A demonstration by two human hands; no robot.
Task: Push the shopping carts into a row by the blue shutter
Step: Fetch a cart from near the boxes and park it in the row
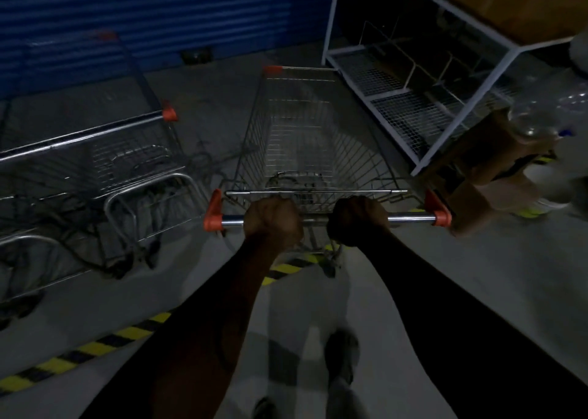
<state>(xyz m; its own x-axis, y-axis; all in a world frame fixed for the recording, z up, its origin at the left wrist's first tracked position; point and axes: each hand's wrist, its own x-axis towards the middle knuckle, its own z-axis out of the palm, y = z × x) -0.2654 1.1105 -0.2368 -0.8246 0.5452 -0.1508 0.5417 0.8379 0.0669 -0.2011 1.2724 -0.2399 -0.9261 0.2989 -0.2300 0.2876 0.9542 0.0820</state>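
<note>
A wire-mesh steel shopping cart with orange plastic corner caps is seen in the middle of the scene, its far end pointed toward the ribbed blue metal shutter. Its chrome handle bar is grasped by both hands: the left hand is clenched round the bar left of centre, and the right hand is clenched round it just beside, right of centre (knuckles up on each). To the left, near the shutter, a second wire cart with an orange handle cap is parked apart from the first; further frames behind it are too blurred to be counted. At the far right a white metal rack with mesh shelves is placed, with brown cardboard boxes near its foot. A yellow-and-black striped tape line is laid across the grey concrete floor, passing under the held cart.
</note>
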